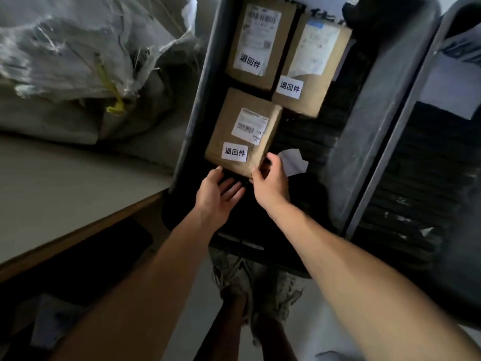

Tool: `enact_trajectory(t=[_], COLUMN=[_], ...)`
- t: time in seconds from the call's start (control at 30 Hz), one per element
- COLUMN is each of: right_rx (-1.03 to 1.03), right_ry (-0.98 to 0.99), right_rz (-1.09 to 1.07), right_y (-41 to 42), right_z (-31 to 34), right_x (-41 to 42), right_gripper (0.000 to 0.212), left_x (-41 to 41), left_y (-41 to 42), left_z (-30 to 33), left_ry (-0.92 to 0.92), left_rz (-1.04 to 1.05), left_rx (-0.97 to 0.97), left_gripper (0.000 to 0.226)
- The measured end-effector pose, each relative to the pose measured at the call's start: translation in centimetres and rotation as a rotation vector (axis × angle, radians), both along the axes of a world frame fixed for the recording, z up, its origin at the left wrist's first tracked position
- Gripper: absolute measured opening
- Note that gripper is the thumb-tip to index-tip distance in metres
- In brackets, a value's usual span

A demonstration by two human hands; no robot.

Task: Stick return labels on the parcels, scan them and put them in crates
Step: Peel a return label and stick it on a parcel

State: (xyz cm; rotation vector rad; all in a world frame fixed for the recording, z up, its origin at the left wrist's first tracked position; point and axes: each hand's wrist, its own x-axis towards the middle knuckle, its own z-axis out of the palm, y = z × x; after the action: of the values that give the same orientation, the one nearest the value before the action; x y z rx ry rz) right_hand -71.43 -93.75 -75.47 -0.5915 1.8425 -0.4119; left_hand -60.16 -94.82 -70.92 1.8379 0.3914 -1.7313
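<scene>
A brown cardboard parcel with a shipping label and a white return label lies inside the dark crate, nearest to me. My right hand grips its near right corner, thumb on top. Just below the parcel's near edge, my left hand is palm up with straight fingers and holds nothing. Two more labelled parcels lie at the far end of the crate: one on the left and one on the right.
A second dark crate stands to the right of the first. To the left is a grey table with a wooden edge, piled with grey sacks and crumpled clear plastic. A white paper scrap lies in the crate.
</scene>
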Motion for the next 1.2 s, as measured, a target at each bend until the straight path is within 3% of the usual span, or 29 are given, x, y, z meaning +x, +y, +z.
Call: enact_trajectory(t=[0.27,0.43,0.57,0.73,0.87,0.93,1.1,1.2], right_rx=[0.086,0.141,0.171,0.202,0.215,0.177,0.053,-0.085], right_ry=[0.015,-0.035,-0.106,-0.045,0.024,0.062,0.212,0.456], right_rz=[0.058,0.096,0.145,0.255,0.317,0.387,0.770,1.159], right_y=[-1.7,-2.3,-2.9,-2.6,-2.4,-1.8,0.7,2.1], right_z=[-3.1,-3.4,0.3,14.0,31.3,40.4,58.4,65.8], right_x=[0.9,-0.1,-2.4,-7.6,-11.0,-11.8,-11.7,-9.4], right_gripper=[0.049,0.057,0.067,0.050,0.043,0.039,0.046,0.038], left_x=[0.7,0.3,-1.1,-4.0,-6.0,-6.1,-4.1,-1.9], left_y=[-1.6,-1.2,-1.1,-1.7,-2.4,-2.1,1.2,4.4], left_z=[-2.5,-2.4,0.4,11.7,28.9,37.9,56.0,63.7], left_ry=[0.065,0.112,0.062,0.041,0.015,-0.065,-0.576,-0.977], left_rz=[-0.049,-0.064,-0.076,-0.254,-0.551,-0.757,-1.441,-1.615], left_rx=[-0.039,-0.027,0.014,0.045,-0.032,-0.122,-0.477,-0.555], left_gripper=[0.032,0.043,0.050,0.044,0.015,0.014,0.038,0.037])
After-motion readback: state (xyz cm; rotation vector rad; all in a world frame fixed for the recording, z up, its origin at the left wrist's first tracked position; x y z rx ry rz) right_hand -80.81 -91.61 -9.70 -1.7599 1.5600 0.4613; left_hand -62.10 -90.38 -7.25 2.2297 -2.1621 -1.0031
